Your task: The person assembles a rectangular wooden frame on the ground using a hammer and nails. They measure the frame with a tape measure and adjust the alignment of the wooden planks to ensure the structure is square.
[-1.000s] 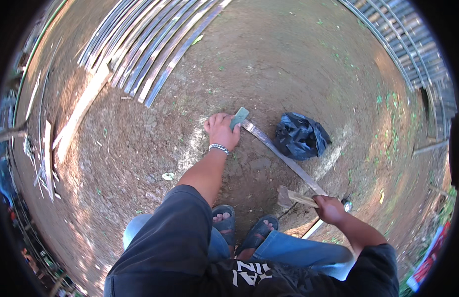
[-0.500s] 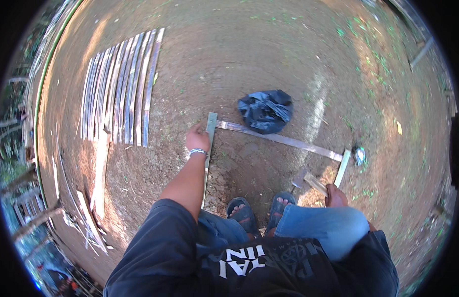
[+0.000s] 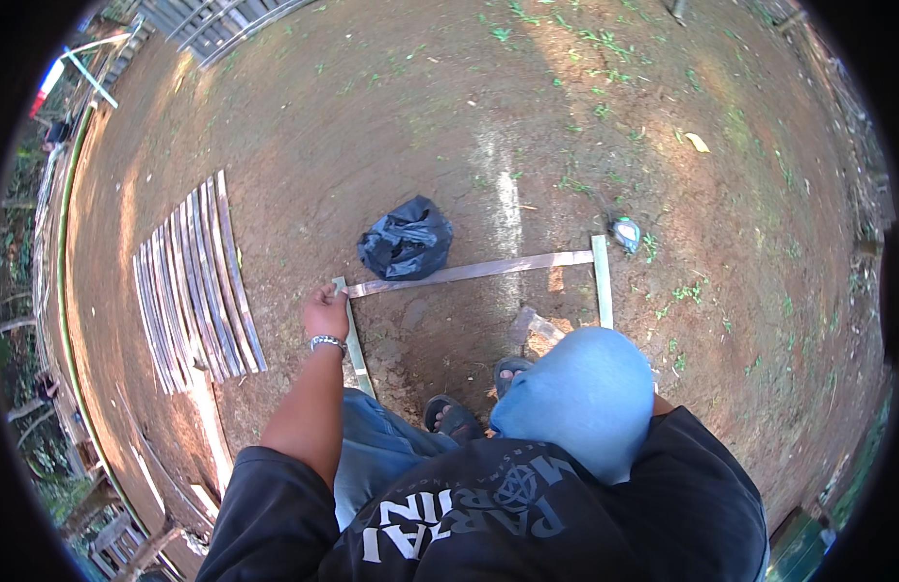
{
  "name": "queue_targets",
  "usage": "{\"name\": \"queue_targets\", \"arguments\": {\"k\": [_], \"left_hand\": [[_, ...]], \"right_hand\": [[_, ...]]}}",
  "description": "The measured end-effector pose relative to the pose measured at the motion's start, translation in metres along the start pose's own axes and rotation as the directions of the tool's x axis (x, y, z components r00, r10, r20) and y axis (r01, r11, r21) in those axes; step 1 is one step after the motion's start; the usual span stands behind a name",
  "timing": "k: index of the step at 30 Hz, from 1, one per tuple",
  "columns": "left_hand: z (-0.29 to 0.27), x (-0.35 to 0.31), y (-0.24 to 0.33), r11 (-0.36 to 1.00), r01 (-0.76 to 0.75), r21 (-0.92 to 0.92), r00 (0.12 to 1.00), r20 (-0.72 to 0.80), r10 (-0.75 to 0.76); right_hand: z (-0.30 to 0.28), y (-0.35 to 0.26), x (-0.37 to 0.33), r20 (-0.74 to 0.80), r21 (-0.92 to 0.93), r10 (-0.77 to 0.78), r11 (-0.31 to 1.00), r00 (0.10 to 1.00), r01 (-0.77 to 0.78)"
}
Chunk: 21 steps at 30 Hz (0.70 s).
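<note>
My left hand (image 3: 326,312), a bracelet at its wrist, is closed on the far end of a green bamboo strip (image 3: 355,341) lying to the left of my feet. A flat brownish strip (image 3: 488,269) runs from that end across to a second green bamboo strip (image 3: 604,291) on the right. My raised right knee hides my right hand. Beside that knee shows part of a tool with a grey blade (image 3: 523,324) and a wooden handle; I cannot tell whether it is held. A crumpled black plastic bag (image 3: 407,240) rests against the brownish strip.
Many slats (image 3: 192,286) lie side by side on the bare soil at the left. Near the right strip's far end sits a small dark, round-edged object (image 3: 625,234). A slatted bamboo panel (image 3: 216,24) stands at the far left, and a long green pole (image 3: 64,281) edges the ground.
My view has turned to the right and my body has shifted. The left hand is now at the left strip's far end. My right hand, seen earlier on the wooden handle, is now behind the knee.
</note>
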<state>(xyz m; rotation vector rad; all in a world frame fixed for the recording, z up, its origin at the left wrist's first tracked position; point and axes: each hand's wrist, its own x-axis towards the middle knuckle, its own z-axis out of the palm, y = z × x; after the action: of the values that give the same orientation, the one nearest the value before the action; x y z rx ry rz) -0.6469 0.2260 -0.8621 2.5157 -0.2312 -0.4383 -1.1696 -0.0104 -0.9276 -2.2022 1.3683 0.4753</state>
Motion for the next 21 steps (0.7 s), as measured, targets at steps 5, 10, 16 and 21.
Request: {"name": "queue_targets", "arguments": {"k": [5,10,16,21], "left_hand": [[0.037,-0.040,0.032,1.000,-0.024,0.004,0.997,0.074,0.023],[0.051,-0.034,0.028,0.986,-0.025,-0.164,0.989,0.137,0.048],[0.063,-0.008,0.051,0.988,-0.118,-0.102,0.987,-0.118,0.105],[0.072,0.000,0.079,0.984,0.034,-0.174,0.992,-0.117,-0.055]], "right_hand": [[0.000,0.029,-0.020,-0.031,0.097,0.151,0.984,0.988,-0.148],[0.011,0.056,-0.023,-0.074,0.198,0.296,0.940,0.952,-0.277],[0.024,0.089,-0.007,-0.128,0.333,0.430,0.868,0.894,-0.370],[0.019,0.093,0.018,-0.210,0.404,0.580,0.785,0.787,-0.470]]}}
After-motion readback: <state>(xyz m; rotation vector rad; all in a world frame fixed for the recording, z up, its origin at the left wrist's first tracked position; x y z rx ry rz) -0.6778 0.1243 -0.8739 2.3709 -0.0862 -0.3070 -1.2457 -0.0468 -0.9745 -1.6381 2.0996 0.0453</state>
